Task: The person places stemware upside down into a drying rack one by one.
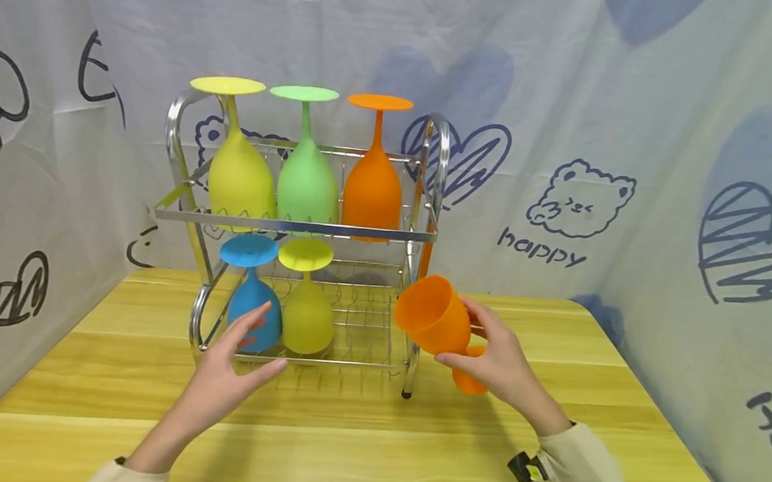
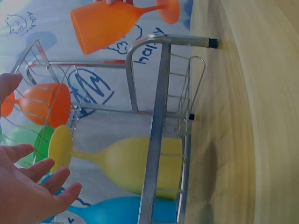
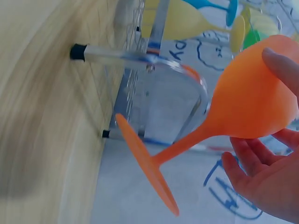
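Observation:
My right hand (image 1: 501,359) grips an orange wine goblet (image 1: 443,326) by its bowl, to the right of the metal rack. The goblet is tilted, its mouth toward the upper left and its foot low to the right; the right wrist view shows its stem and foot (image 3: 147,163). My left hand (image 1: 225,378) holds nothing, fingers spread in front of the lower tier. Just behind it stand an upside-down blue goblet (image 1: 239,302) and a yellow goblet (image 1: 308,317), both on that tier. Bare wire shows to the right of the yellow one.
The two-tier metal rack (image 1: 294,226) stands on a wooden table (image 1: 320,451). On its upper tier, upside down, are a yellow-green goblet (image 1: 240,173), a green goblet (image 1: 306,181) and another orange goblet (image 1: 372,188). A printed white curtain (image 1: 567,97) hangs around the back and sides.

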Demonstrator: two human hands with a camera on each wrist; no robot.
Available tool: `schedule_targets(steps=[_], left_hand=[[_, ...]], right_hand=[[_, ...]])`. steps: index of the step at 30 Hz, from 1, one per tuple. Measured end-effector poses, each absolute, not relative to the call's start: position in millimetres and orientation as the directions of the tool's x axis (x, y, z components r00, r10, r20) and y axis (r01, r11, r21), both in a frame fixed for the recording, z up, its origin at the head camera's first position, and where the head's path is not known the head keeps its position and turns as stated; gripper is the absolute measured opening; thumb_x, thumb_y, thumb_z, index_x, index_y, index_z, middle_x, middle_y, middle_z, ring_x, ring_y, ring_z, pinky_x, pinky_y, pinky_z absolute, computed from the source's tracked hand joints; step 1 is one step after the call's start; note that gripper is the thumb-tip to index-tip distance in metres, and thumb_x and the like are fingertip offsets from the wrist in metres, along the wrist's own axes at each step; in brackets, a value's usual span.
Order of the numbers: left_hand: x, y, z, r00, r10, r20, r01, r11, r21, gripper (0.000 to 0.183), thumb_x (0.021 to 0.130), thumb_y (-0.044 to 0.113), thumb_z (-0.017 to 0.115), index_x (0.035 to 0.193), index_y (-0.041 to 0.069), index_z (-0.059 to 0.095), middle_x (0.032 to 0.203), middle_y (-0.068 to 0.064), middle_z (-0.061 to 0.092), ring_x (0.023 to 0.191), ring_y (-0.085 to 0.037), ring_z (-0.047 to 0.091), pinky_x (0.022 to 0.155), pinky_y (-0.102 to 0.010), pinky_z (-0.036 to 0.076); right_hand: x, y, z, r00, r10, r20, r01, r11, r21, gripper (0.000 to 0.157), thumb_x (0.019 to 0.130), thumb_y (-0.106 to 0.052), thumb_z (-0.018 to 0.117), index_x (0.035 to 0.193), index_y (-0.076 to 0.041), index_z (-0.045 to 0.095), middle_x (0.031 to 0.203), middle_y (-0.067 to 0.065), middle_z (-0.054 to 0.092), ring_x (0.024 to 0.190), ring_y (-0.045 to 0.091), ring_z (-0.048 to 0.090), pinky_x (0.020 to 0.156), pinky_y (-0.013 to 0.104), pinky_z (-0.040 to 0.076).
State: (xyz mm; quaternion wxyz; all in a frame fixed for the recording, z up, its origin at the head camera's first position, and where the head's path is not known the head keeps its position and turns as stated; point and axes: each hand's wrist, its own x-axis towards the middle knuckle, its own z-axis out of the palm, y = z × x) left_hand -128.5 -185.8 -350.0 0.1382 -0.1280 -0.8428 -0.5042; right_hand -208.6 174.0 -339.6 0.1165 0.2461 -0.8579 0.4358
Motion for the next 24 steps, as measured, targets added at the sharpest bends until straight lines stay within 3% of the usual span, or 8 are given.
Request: schedule_targets(steps=[11,19,24], left_hand=[[-137,-159,-350,-0.887,0.172,0.429,0.461,0.393,0.796,0.08,0.081,0.018,0.078,0.148,0.009,0.036,0.146,-0.015,0.039,0.129,-0.033,0.039,0.104,-0.057,0.035],[-148,-140,-356,-0.785,0.387,0.483,0.613,0.383,0.691,0.099,0.069,0.026,0.088,0.151,0.016,0.033,0.155,-0.008,0.027,0.137,-0.039,0.029,0.099,-0.069,0.032],[-155,-131,-357,-0.795,0.398,0.458,0.599,0.392,0.698,0.1,0.068,0.027,0.089,0.15,0.016,0.034,0.154,-0.01,0.028,0.136,-0.039,0.03,0.099,-0.068,0.034]], right_hand=[[-196,144,-347,-0.78,-0.435,0.449,-0.625,0.549,-0.554,0.083,0.066,-0.008,0.09,0.139,-0.005,0.05,0.122,0.013,0.054,0.106,0.031,0.056,0.082,0.045,0.056],[-191,127,-350,-0.707,-0.523,0.476,-0.703,0.594,-0.391,0.083,0.064,-0.017,0.092,0.137,-0.006,0.053,0.12,0.015,0.054,0.103,0.031,0.058,0.084,0.046,0.055],[-187,121,-352,-0.658,-0.583,0.477,-0.746,0.588,-0.311,0.084,0.063,-0.022,0.093,0.136,-0.004,0.054,0.121,0.016,0.054,0.105,0.031,0.057,0.084,0.044,0.055]])
